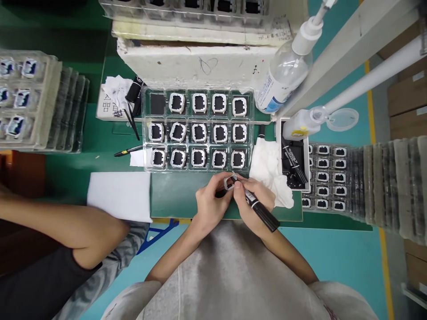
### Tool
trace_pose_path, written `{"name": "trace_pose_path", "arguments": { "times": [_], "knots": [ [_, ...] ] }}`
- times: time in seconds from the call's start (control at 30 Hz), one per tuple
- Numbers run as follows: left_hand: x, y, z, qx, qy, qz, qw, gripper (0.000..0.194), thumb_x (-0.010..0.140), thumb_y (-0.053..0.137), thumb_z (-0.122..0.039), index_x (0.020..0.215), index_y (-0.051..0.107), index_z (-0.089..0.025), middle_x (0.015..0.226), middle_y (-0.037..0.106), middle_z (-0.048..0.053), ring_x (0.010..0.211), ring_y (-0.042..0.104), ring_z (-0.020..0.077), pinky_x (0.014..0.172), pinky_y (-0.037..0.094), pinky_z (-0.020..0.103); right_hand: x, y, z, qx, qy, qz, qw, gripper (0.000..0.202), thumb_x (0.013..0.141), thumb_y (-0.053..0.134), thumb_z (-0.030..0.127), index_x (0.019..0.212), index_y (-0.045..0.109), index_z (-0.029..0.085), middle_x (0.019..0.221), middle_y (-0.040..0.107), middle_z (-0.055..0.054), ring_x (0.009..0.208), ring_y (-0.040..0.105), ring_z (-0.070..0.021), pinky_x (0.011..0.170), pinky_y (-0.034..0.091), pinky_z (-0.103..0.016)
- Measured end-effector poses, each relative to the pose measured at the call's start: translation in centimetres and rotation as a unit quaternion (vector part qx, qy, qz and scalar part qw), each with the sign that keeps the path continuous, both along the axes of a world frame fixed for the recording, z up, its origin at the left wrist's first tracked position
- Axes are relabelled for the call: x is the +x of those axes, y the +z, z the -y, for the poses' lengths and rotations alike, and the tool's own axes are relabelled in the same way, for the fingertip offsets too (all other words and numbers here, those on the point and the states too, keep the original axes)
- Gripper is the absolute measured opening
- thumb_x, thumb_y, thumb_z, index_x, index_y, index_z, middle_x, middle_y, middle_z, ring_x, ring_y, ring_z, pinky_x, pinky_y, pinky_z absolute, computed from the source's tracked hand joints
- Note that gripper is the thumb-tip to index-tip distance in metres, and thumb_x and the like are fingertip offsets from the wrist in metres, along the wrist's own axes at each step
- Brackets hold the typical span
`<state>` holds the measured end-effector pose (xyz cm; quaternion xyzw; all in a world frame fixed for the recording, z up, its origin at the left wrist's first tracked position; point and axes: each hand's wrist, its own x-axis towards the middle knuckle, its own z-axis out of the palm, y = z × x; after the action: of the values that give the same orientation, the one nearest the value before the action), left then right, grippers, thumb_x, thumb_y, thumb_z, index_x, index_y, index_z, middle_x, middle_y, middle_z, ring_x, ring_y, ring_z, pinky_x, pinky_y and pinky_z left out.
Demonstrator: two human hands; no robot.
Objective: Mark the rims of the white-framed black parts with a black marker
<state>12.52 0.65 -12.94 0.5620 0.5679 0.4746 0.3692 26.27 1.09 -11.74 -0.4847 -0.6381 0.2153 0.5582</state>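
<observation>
My left hand (212, 200) is closed on a small white square frame (228, 182), the same kind as those in the tray. In my right hand (251, 200) is a black marker pen (262, 214), its tip end pointing at the frame and its thick end toward me. The fingertips of both hands meet around the frame, so part of it is hidden. Just beyond my hands lies a clear plastic tray (188, 146) with rows of white frames with black insides; its far left compartment (158, 104) holds no frame.
Right of the tray lie a crumpled white cloth (268, 166), a box of markers (307, 155) and a pump bottle (283, 73). Tweezers (132, 122) and a pen (128, 151) are at left. Stacked trays (336, 178) stand on the right. A co-worker's arm (66, 224) reaches in from the left.
</observation>
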Motion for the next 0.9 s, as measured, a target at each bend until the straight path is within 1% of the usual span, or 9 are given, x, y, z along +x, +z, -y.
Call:
{"name": "trace_pose_path", "arguments": {
  "times": [0.07,0.17,0.27,0.37,0.47,0.57,0.63,0.77,0.9],
  "knots": [
    [0.11,0.04,-0.05,-0.002,-0.002,0.041,0.999,0.030,0.096,0.084,-0.021,0.124,0.074,-0.023,0.109,0.085,0.000,0.096,0.084,0.0167,0.089,0.069,0.024,0.20,-0.01,0.27,-0.047,-0.001,-0.038,0.998,0.010,0.117,0.072,0.020,0.108,0.070,0.022,0.107,0.077,-0.003,0.094,0.080,-0.0243,0.081,0.070,-0.036],
    [0.15,0.15,-0.12,-0.023,-0.008,0.097,0.995,0.032,0.094,0.086,-0.018,0.123,0.073,-0.021,0.110,0.085,0.002,0.099,0.085,0.0176,0.092,0.070,0.025,0.47,0.05,0.32,-0.071,0.009,-0.052,0.996,0.011,0.117,0.072,0.022,0.106,0.069,0.023,0.104,0.077,-0.001,0.089,0.079,-0.0228,0.076,0.069,-0.034],
    [0.05,0.19,-0.09,-0.033,-0.014,0.104,0.994,0.029,0.096,0.085,-0.019,0.122,0.073,-0.020,0.109,0.085,0.003,0.097,0.084,0.0178,0.091,0.070,0.026,0.51,0.28,0.08,-0.021,0.026,-0.011,0.999,0.010,0.114,0.071,0.013,0.110,0.070,0.022,0.108,0.077,-0.004,0.102,0.080,-0.0255,0.088,0.072,-0.037],
    [-0.04,0.13,0.02,-0.013,-0.008,0.071,0.997,0.026,0.098,0.083,-0.020,0.122,0.074,-0.021,0.109,0.084,0.002,0.096,0.084,0.0168,0.088,0.069,0.024,0.29,0.48,-0.09,0.043,0.035,0.027,0.998,0.014,0.112,0.071,0.008,0.112,0.069,0.021,0.107,0.077,-0.005,0.104,0.080,-0.0272,0.095,0.074,-0.040],
    [-0.01,0.11,0.08,0.016,-0.002,0.046,0.999,0.028,0.098,0.084,-0.019,0.123,0.074,-0.022,0.108,0.084,0.000,0.093,0.083,0.0145,0.088,0.068,0.021,0.03,0.56,-0.04,0.029,0.018,0.000,0.999,0.012,0.113,0.071,0.009,0.113,0.070,0.021,0.109,0.077,-0.005,0.102,0.081,-0.0273,0.092,0.075,-0.040],
    [0.03,0.12,0.07,0.019,-0.005,0.058,0.998,0.030,0.097,0.084,-0.017,0.125,0.074,-0.023,0.110,0.084,-0.002,0.094,0.083,0.0130,0.091,0.068,0.020,-0.03,0.64,0.03,0.008,0.001,-0.023,1.000,0.011,0.113,0.072,0.012,0.110,0.071,0.022,0.109,0.077,-0.005,0.101,0.081,-0.0266,0.086,0.075,-0.037],
    [-0.02,0.09,0.04,0.004,-0.007,0.069,0.998,0.029,0.097,0.084,-0.017,0.125,0.074,-0.023,0.109,0.084,-0.001,0.094,0.083,0.0134,0.091,0.068,0.021,0.08,0.71,0.01,0.004,0.008,-0.015,1.000,0.012,0.113,0.071,0.011,0.109,0.070,0.022,0.108,0.077,-0.005,0.100,0.080,-0.0258,0.086,0.074,-0.036],
    [-0.24,0.12,-0.05,-0.036,-0.014,0.095,0.995,0.031,0.094,0.084,-0.015,0.123,0.075,-0.021,0.110,0.084,0.001,0.097,0.083,0.0160,0.093,0.069,0.024,0.36,0.73,-0.07,0.010,0.034,-0.006,0.999,0.016,0.111,0.070,0.006,0.106,0.068,0.021,0.104,0.076,-0.003,0.102,0.080,-0.0254,0.092,0.073,-0.037],
    [-0.33,0.52,-0.22,-0.070,-0.023,0.154,0.985,0.034,0.092,0.086,-0.015,0.123,0.074,-0.021,0.112,0.084,0.001,0.103,0.084,0.0171,0.098,0.069,0.025,0.36,0.66,-0.01,0.019,0.020,-0.034,0.999,0.014,0.111,0.071,0.008,0.107,0.069,0.022,0.101,0.076,-0.002,0.102,0.081,-0.0265,0.090,0.074,-0.038]
  ]
}}
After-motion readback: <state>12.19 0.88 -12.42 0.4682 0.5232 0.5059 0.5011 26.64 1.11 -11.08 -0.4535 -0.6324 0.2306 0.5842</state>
